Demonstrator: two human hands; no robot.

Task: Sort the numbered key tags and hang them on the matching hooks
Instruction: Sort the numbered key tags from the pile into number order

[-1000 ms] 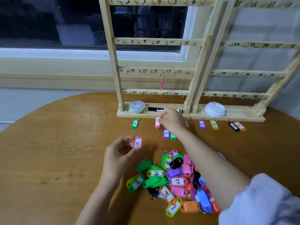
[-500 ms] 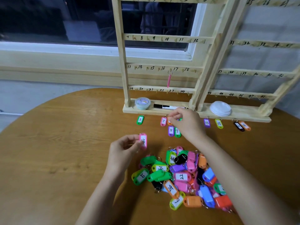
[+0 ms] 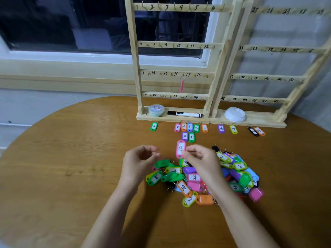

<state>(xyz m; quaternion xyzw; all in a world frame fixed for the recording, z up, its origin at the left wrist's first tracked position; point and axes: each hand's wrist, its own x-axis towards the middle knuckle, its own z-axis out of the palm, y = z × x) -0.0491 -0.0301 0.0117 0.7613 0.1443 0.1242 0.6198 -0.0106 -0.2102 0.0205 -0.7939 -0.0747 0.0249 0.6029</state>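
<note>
My right hand point(image 3: 202, 160) pinches a pink tag numbered 13 point(image 3: 180, 148) upright above the table, just behind the mixed pile of coloured key tags point(image 3: 194, 177). To its left hovers my left hand point(image 3: 138, 161), fingers loosely curled and holding nothing. A row of sorted tags point(image 3: 196, 128) lies along the front of the left hook rack point(image 3: 174, 45), reading 3, 7, 8, 9, 10, 11, 13, 15, with a second 8 and 9 below. One pink tag point(image 3: 182, 86) hangs near hook 17. The right hook rack point(image 3: 268, 76) carries higher numbers.
On the rack bases sit a small round tub point(image 3: 156, 110), a black marker point(image 3: 185, 114) and a stack of white lids point(image 3: 235, 114). The round wooden table point(image 3: 71, 167) stands against a window wall. A black tag and an orange tag point(image 3: 258, 131) lie at the far right.
The pink 13 tag passed from my left hand to my right hand, which came back from the sorted row. My left hand let go and now holds nothing.
</note>
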